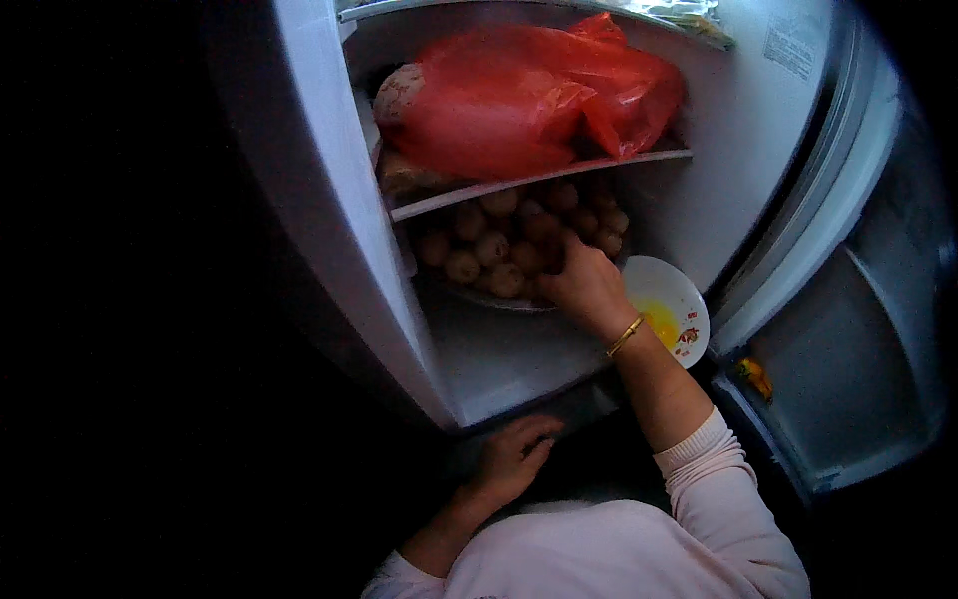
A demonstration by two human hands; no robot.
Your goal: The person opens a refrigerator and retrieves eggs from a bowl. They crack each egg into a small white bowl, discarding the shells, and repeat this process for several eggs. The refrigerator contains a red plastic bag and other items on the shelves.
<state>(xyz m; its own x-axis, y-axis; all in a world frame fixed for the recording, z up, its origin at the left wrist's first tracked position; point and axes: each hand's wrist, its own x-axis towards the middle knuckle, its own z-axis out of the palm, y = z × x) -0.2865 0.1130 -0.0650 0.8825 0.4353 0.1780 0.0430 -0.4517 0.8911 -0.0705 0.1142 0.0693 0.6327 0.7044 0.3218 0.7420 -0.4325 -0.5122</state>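
My right hand (pixel 589 283), with a gold-coloured bangle at its wrist, reaches into a bowl (pixel 516 305) heaped with eggs or small round foods (pixel 492 248) on the lower level of a refrigerator. Its fingertips are in shadow among the round items, so whether it grips one cannot be told. Beside that wrist, partly behind it, a white plate (pixel 692 303) holds a yellow substance like raw egg (pixel 660 323). My left hand (pixel 516 458) is low in front of the refrigerator's bottom edge, fingers bent and a little apart, with nothing seen in it.
Above the bowl, a shelf (pixel 539 183) carries a large red plastic bag (pixel 509 105). The refrigerator's side wall (pixel 374 247) stands at left. At right the opened door (pixel 846 374) has a bin with a small orange-yellow item (pixel 756 379) near its corner. The surroundings are dark.
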